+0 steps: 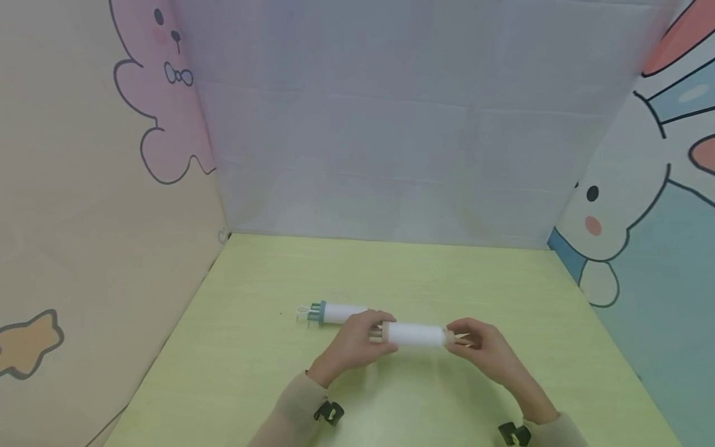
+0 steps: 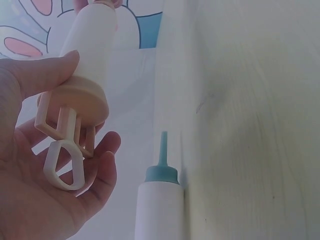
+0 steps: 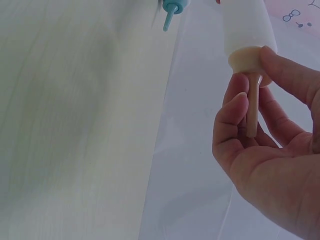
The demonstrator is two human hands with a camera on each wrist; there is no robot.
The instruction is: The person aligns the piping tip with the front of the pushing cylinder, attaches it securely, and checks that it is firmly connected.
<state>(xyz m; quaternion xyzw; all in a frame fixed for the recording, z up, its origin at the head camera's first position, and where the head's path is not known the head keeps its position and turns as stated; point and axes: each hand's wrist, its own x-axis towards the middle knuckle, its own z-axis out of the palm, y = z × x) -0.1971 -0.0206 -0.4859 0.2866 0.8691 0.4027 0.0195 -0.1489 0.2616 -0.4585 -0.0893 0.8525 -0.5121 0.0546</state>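
From the head view, you work at a pale green table (image 1: pixel 251 372) enclosed by cartoon rabbit panels (image 1: pixel 631 205). Your left hand (image 1: pixel 352 344) and right hand (image 1: pixel 486 347) grip the ends of the white tube with beige caps (image 1: pixel 416 335) above the table, its long axis running left to right. A tube with teal cap (image 1: pixel 335 312) lies behind.

In the left wrist view, your fingers (image 2: pixel 100 165) curl around the beige plunger end (image 2: pixel 65 145).

In the right wrist view, your fingers (image 3: pixel 235 115) pinch what seems to be the beige nozzle (image 3: pixel 252 107), pointing into your palm.
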